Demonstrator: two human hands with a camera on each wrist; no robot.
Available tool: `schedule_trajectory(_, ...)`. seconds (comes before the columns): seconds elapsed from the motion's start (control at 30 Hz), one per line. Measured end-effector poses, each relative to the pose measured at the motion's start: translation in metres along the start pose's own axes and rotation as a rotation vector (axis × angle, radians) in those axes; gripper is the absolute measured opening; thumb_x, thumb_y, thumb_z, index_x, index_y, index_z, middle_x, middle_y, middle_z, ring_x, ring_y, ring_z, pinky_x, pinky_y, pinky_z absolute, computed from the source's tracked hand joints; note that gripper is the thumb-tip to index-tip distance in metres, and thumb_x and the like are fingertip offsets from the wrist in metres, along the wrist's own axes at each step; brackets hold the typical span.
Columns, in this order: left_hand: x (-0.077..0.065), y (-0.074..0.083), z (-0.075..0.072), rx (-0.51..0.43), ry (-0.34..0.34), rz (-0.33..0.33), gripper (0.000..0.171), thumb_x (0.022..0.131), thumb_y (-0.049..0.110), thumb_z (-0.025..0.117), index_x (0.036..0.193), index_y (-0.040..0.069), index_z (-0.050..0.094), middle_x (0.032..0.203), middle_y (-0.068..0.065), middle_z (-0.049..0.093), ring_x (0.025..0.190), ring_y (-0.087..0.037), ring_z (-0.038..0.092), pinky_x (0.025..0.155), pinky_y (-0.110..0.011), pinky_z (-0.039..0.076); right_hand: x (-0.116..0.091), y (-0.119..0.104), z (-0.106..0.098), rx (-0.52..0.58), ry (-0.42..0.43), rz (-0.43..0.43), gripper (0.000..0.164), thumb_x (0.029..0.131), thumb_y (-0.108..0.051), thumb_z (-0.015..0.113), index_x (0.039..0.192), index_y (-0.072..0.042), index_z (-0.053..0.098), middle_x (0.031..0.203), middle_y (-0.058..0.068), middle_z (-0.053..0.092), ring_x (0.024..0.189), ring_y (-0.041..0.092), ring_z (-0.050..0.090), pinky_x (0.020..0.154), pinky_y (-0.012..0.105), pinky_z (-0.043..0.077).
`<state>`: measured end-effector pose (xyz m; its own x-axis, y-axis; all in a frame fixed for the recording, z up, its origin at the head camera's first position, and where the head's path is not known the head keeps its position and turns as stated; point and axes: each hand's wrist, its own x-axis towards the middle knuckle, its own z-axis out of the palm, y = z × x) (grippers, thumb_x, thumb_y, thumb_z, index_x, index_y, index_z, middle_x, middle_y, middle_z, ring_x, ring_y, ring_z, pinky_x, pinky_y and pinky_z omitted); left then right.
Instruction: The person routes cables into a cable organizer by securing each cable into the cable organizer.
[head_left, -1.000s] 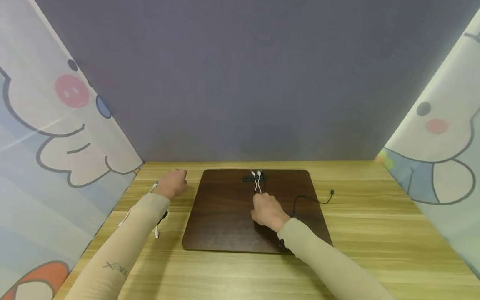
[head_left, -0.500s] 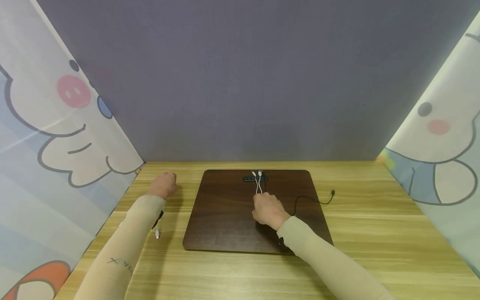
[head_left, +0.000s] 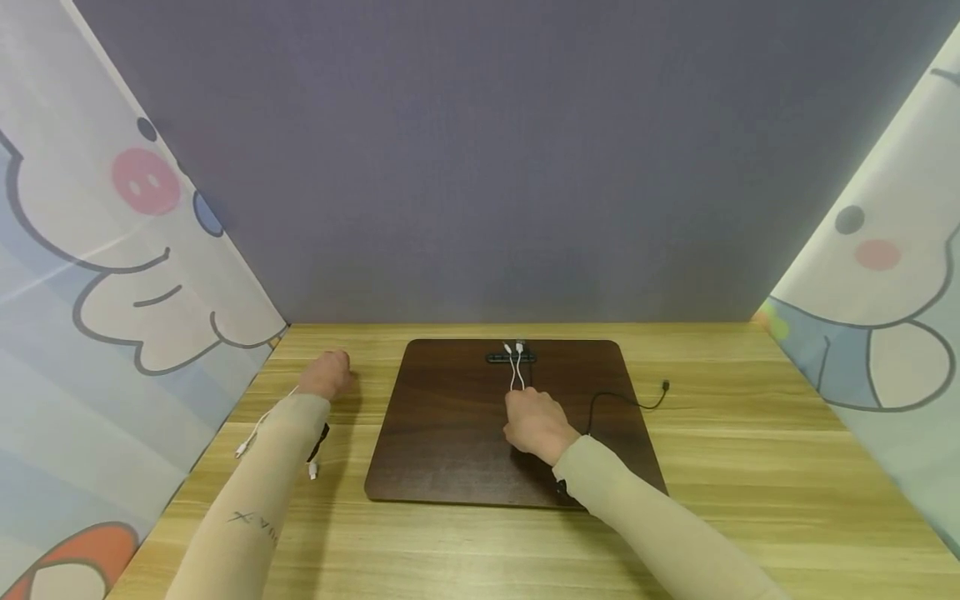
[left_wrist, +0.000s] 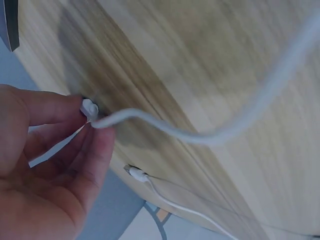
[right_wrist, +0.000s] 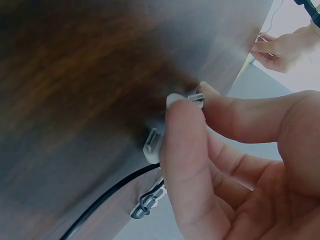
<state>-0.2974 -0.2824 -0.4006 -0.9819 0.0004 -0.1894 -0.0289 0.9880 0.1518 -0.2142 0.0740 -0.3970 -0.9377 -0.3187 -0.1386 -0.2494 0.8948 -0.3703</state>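
My left hand (head_left: 327, 375) is over the wooden table, left of a dark brown board (head_left: 442, 433). In the left wrist view its thumb and fingers pinch the white end of a charging cable (left_wrist: 175, 131), which trails off to the upper right. My right hand (head_left: 538, 423) is over the board, with two white cables (head_left: 518, 373) running from it to a black cable clip strip (head_left: 495, 358) at the far edge. The right wrist view has its fingertips pinching a white cable connector (right_wrist: 196, 98); a second white connector (right_wrist: 151, 146) sits beside the index finger.
Another white cable lies on the table at the left, its USB plug (left_wrist: 137, 173) visible in the left wrist view. A white connector (head_left: 312, 471) is beside my left forearm. To the right, a black cable (head_left: 626, 397) runs off the board. Grey panel (head_left: 517, 167) behind.
My left hand has moved left and slightly nearer to me, away from the board. My right hand and the two white cables stay nearly where they were.
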Motion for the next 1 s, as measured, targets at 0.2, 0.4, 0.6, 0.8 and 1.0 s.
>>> schedule_trajectory(0.2,0.001,0.000,0.001,-0.072,-0.015,-0.036,0.036,0.091,0.004,0.052,0.120,-0.017,0.057,0.114,-0.037,0.062,0.085,-0.038,0.062,0.075,-0.049,0.053,-0.002,0.001,0.000,0.011,0.006,-0.025,0.013,0.093,-0.011,0.073,0.090,0.000,0.068,0.061,0.002,0.056,0.045,0.015,0.054,0.044,0.029,0.043)
schedule_trajectory(0.4,-0.003,0.003,0.001,-0.151,-0.055,-0.098,0.048,0.086,0.014,0.065,0.123,-0.015,0.055,0.115,-0.034,0.062,0.086,-0.035,0.060,0.078,-0.051,0.055,-0.003,0.002,0.000,0.020,0.013,-0.040,0.016,0.093,-0.014,0.075,0.092,0.000,0.068,0.063,0.002,0.056,0.045,0.015,0.054,0.044,0.029,0.043)
schedule_trajectory(0.6,-0.007,0.010,0.001,-0.179,-0.045,-0.120,0.040,0.084,0.013,0.066,0.115,-0.012,0.058,0.091,-0.021,0.061,0.072,-0.028,0.056,0.064,-0.041,0.053,-0.004,0.002,0.001,0.012,0.024,-0.049,0.013,0.095,-0.012,0.072,0.089,-0.001,0.068,0.062,0.002,0.055,0.044,0.014,0.052,0.042,0.027,0.042)
schedule_trajectory(0.8,-0.009,0.018,-0.004,-0.180,-0.053,-0.067,0.044,0.087,0.009,0.058,0.126,-0.012,0.052,0.095,-0.020,0.058,0.070,-0.026,0.052,0.061,-0.038,0.046,-0.004,0.003,0.003,-0.004,0.054,-0.066,0.011,0.095,-0.008,0.070,0.086,-0.003,0.068,0.063,0.003,0.056,0.044,0.013,0.051,0.041,0.027,0.042)
schedule_trajectory(1.0,-0.008,0.024,-0.008,-0.158,-0.006,0.016,0.031,0.082,0.006,0.056,0.110,-0.007,0.056,0.096,-0.020,0.059,0.079,-0.030,0.056,0.068,-0.042,0.050,-0.002,0.003,0.004,-0.005,0.079,-0.072,0.010,0.095,-0.007,0.068,0.085,-0.003,0.067,0.063,0.002,0.054,0.043,0.013,0.046,0.040,0.027,0.036)
